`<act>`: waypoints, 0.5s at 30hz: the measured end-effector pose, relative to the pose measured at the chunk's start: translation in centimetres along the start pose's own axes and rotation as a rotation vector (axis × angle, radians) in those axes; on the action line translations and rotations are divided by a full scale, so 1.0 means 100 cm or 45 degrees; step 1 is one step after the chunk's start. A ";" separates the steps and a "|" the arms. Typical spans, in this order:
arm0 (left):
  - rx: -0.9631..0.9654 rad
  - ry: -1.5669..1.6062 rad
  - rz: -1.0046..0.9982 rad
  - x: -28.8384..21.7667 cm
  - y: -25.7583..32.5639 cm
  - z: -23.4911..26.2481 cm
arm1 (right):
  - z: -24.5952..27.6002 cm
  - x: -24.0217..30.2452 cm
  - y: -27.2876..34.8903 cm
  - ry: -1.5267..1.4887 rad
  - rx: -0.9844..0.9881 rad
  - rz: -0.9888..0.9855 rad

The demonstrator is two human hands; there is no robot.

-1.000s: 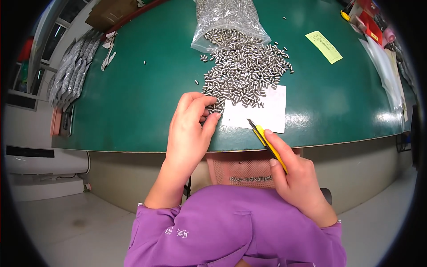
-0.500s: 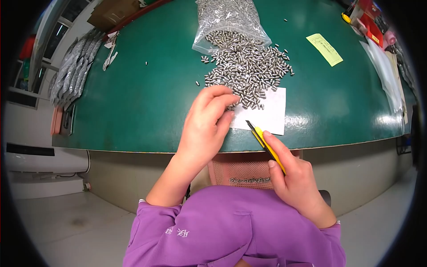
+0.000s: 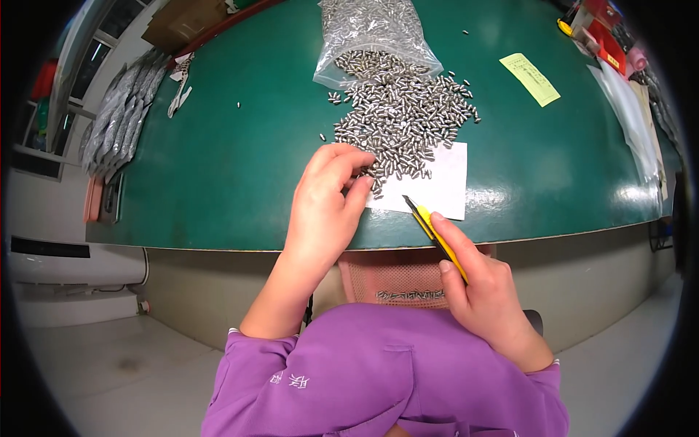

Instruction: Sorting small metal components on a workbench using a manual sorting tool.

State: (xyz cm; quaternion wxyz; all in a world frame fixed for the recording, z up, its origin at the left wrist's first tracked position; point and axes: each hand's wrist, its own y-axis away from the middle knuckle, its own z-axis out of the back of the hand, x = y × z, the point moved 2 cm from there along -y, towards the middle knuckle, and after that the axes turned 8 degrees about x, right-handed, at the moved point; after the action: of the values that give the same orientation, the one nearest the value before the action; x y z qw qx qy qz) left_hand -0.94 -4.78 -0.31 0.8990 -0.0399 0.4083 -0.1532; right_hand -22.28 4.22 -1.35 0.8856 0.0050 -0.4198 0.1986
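Head view, looking down on a green table (image 3: 218, 160) with a curved near edge. A clear plastic bag (image 3: 364, 29) is seen at the top centre, lying open toward the person, and small shiny metal pins (image 3: 408, 109) are spilled from its mouth in a loose heap; a few strays are scattered to the left. A white sheet of paper (image 3: 437, 186) is laid flat just below the heap, with the nearest pins resting on its upper edge. A yellow rectangular slip (image 3: 530, 79) with dark print is noted at upper right, well apart from the heap. Red packages (image 3: 601, 33) are stacked at the far right corner, beside clear film sleeves (image 3: 630, 124). Silvery grey packets (image 3: 116, 124) are lined up at the left edge, and a brown cardboard box (image 3: 193, 22) sits at upper left.

The left hand (image 3: 328, 200) is placed at the lower left of the heap, fingers curled and pinched together over the pins; whether any pin is gripped cannot be told. The right hand (image 3: 484, 291) is closed around a yellow utility knife (image 3: 437, 237), whose dark tip rests on the lower edge of the paper. An orange mesh basket (image 3: 397, 280) holding more pins is seen below the table edge, between the forearms. Purple sleeves are worn.
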 end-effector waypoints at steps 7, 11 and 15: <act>0.039 -0.121 -0.257 -0.005 -0.006 -0.009 | -0.001 -0.001 0.001 0.012 0.024 -0.024; -0.064 -0.068 -0.316 -0.007 -0.002 -0.008 | -0.001 0.000 0.001 0.005 0.002 -0.019; -0.090 -0.079 -0.221 -0.008 0.017 0.009 | 0.001 -0.001 0.004 -0.007 0.021 -0.075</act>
State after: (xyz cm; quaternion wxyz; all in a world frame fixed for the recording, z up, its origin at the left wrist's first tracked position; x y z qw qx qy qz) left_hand -0.29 -2.94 0.50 0.8926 -0.1114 0.3804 -0.2148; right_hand -22.52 4.50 -1.44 0.8899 0.0251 -0.4201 0.1758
